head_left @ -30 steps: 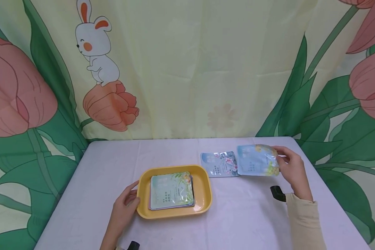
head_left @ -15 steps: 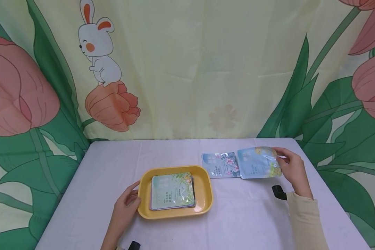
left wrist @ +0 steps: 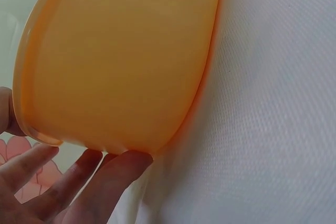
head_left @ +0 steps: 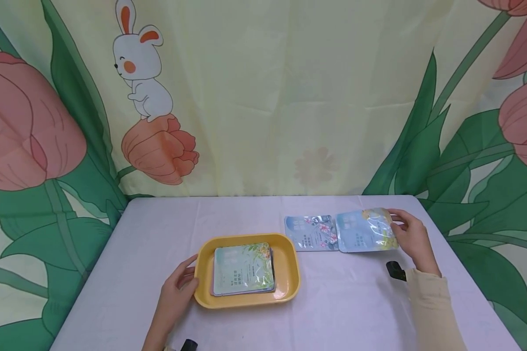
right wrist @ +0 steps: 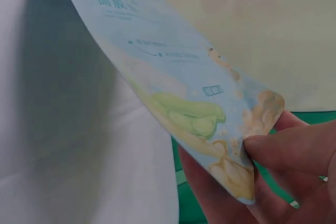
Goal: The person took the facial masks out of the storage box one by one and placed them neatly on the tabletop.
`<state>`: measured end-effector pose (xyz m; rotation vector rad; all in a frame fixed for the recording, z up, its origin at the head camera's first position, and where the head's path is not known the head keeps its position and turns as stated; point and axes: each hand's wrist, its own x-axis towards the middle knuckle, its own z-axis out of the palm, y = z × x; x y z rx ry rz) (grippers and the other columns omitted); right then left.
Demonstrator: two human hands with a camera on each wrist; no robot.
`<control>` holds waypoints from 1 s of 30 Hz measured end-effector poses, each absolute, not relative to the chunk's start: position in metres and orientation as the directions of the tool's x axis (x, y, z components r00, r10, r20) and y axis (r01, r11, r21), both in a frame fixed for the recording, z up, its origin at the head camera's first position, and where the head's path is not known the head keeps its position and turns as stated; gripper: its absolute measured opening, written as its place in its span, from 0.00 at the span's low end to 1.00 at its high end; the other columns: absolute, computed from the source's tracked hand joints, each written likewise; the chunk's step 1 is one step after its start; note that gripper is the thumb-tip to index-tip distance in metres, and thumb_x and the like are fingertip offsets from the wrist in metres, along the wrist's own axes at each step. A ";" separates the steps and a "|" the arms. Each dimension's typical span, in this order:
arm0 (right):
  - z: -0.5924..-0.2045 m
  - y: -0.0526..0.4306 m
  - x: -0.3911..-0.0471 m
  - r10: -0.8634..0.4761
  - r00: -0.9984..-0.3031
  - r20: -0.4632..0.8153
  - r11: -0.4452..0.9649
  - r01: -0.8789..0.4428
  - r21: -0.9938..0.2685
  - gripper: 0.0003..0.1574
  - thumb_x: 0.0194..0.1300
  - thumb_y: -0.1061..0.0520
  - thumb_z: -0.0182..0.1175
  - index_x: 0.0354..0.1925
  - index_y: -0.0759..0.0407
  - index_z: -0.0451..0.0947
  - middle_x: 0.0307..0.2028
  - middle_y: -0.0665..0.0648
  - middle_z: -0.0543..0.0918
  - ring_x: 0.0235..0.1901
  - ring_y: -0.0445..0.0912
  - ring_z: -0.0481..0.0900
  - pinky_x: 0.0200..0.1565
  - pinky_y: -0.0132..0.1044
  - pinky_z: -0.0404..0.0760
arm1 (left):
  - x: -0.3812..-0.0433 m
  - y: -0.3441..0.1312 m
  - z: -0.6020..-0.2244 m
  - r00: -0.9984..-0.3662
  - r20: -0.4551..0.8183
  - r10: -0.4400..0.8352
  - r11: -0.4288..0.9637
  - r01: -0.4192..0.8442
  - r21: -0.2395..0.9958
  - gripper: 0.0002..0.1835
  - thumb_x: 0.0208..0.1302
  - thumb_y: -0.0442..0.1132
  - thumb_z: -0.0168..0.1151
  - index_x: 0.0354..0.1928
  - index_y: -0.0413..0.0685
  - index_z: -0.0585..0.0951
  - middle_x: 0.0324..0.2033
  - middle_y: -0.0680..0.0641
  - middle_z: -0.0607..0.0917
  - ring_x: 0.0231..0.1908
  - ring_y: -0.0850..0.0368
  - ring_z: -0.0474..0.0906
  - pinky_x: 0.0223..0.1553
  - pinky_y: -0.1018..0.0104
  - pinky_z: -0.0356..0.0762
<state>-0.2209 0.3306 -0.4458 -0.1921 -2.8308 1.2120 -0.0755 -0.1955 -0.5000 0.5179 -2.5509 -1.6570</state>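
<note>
We list: pale-blue sachet (head_left: 362, 230), 2 o'clock of yellow tray (head_left: 286, 273), 3-o'clock edge pinched by right hand (head_left: 414, 240), likely leaving print uncovered; left hand (head_left: 175, 288), extended, touches the tray's 9-o'clock end, presumably steadying it.

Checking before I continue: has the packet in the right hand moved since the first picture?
Yes, slightly downward in the head view: against the pink-flowered packet on the table, the held packet now sits lower.
</note>
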 end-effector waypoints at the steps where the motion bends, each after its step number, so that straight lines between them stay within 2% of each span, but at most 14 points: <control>1: -0.447 0.332 -0.222 0.139 -0.990 0.002 0.684 0.095 -0.723 0.30 0.74 0.65 0.47 0.71 0.66 0.61 0.63 0.77 0.68 0.61 0.73 0.67 0.59 0.67 0.73 | -0.075 -0.196 -0.500 -0.942 -0.132 -0.307 0.369 -0.246 0.897 0.29 0.62 0.33 0.56 0.67 0.58 0.73 0.54 0.41 0.81 0.56 0.48 0.79 0.56 0.65 0.81; 12: -0.460 0.341 -0.228 0.147 -0.989 -0.011 0.688 0.111 -0.717 0.30 0.73 0.65 0.46 0.71 0.67 0.61 0.63 0.77 0.67 0.59 0.72 0.68 0.58 0.65 0.74 | -0.075 -0.196 -0.501 -0.942 -0.140 -0.305 0.364 -0.251 0.897 0.29 0.62 0.33 0.57 0.67 0.59 0.73 0.53 0.41 0.82 0.56 0.48 0.80 0.54 0.67 0.81; 20: -0.470 0.347 -0.233 0.108 -0.992 -0.061 0.701 0.120 -0.703 0.34 0.72 0.64 0.51 0.72 0.69 0.57 0.64 0.77 0.65 0.57 0.69 0.71 0.49 0.52 0.83 | -0.075 -0.197 -0.501 -0.943 -0.140 -0.302 0.365 -0.251 0.897 0.29 0.63 0.34 0.57 0.67 0.59 0.73 0.54 0.41 0.81 0.56 0.47 0.79 0.56 0.64 0.81; 25: -0.475 0.349 -0.234 0.107 -0.989 -0.102 0.693 0.147 -0.706 0.37 0.71 0.64 0.53 0.73 0.69 0.54 0.65 0.78 0.62 0.59 0.71 0.67 0.56 0.62 0.78 | -0.075 -0.197 -0.502 -0.944 -0.140 -0.300 0.365 -0.249 0.897 0.29 0.64 0.34 0.57 0.67 0.60 0.73 0.54 0.42 0.81 0.57 0.48 0.79 0.56 0.64 0.81; 30: -0.480 0.349 -0.235 0.101 -0.989 -0.111 0.692 0.149 -0.706 0.38 0.70 0.63 0.53 0.74 0.69 0.53 0.66 0.78 0.61 0.60 0.71 0.66 0.56 0.62 0.78 | -0.076 -0.196 -0.503 -0.942 -0.143 -0.304 0.362 -0.252 0.897 0.28 0.64 0.34 0.57 0.67 0.61 0.73 0.54 0.42 0.81 0.56 0.48 0.79 0.55 0.64 0.82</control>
